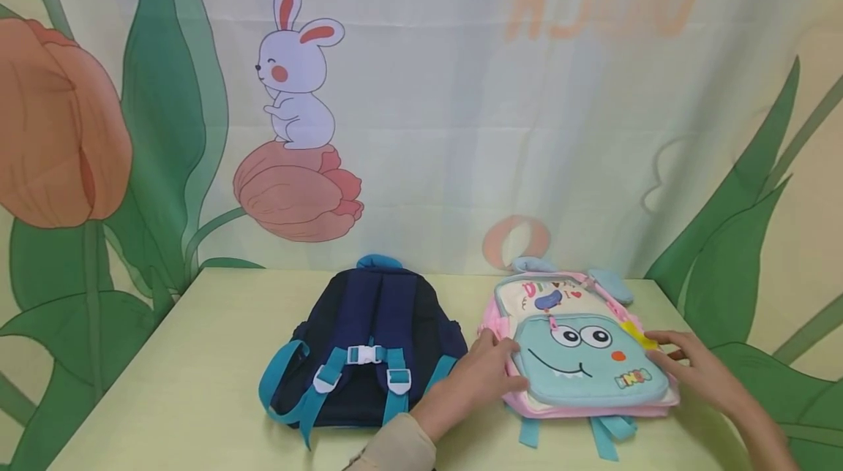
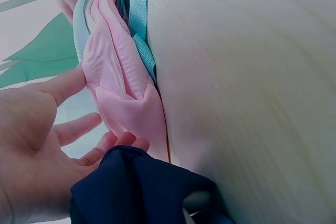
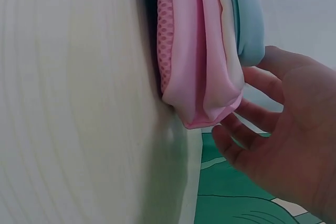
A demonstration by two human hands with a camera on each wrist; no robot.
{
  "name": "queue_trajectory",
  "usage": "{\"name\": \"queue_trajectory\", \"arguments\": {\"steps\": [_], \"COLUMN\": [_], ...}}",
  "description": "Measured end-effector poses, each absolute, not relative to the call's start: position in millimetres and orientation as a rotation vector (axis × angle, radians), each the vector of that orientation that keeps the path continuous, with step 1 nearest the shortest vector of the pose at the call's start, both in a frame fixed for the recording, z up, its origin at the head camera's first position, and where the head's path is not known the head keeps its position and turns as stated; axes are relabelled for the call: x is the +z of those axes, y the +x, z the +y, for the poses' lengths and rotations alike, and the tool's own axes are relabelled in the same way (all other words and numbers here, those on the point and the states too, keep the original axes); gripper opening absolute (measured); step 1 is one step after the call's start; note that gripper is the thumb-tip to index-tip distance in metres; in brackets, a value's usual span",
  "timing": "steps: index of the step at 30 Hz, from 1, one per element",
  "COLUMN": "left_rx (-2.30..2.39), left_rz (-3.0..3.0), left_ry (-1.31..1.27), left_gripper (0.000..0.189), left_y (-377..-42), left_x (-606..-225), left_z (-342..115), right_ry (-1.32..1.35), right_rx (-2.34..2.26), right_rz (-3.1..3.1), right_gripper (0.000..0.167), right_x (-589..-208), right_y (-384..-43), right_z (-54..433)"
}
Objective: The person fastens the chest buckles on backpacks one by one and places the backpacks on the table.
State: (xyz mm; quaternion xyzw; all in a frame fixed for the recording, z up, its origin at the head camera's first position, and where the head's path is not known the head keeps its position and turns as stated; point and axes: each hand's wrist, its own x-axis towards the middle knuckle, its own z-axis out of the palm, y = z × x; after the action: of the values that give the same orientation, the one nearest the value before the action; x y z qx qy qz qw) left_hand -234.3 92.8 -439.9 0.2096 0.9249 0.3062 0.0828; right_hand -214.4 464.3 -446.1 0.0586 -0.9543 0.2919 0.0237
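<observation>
A small child's backpack [image 1: 586, 376] in pink and pale teal lies front side up on the table, with a smiling cartoon face on its pocket. My left hand [image 1: 479, 372] is at its left side, fingers spread, thumb and fingertips against the pink side panel [image 2: 118, 66]. On the opposite side my right hand [image 1: 701, 368] touches the bag's edge with loosely bent fingers. The right wrist view shows those fingertips beside the folded pink side [image 3: 197, 51] and the thumb at the teal pocket [image 3: 249, 24]. Neither hand has its fingers closed around the bag.
Left of it lies a navy backpack [image 1: 369, 295], straps up, with teal webbing and a white buckle [image 1: 364, 355]. Teal strap ends [image 1: 602, 438] stick out below the pink bag. Behind the pale table [image 1: 178, 383] hangs a printed curtain [image 1: 421, 91] with a rabbit and tulips.
</observation>
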Motion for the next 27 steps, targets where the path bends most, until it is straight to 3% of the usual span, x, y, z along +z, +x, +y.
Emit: {"name": "queue_trajectory", "arguments": {"steps": [27], "left_rx": [0.927], "left_rz": [2.711], "left_ry": [0.64], "left_gripper": [0.057], "left_y": [-236.2], "left_x": [-443.4], "left_z": [90.9], "right_ry": [0.195], "right_rx": [1.038], "right_rz": [-2.949], "right_gripper": [0.055], "right_x": [-453.3], "right_y": [-213.8], "right_z": [463.8]}}
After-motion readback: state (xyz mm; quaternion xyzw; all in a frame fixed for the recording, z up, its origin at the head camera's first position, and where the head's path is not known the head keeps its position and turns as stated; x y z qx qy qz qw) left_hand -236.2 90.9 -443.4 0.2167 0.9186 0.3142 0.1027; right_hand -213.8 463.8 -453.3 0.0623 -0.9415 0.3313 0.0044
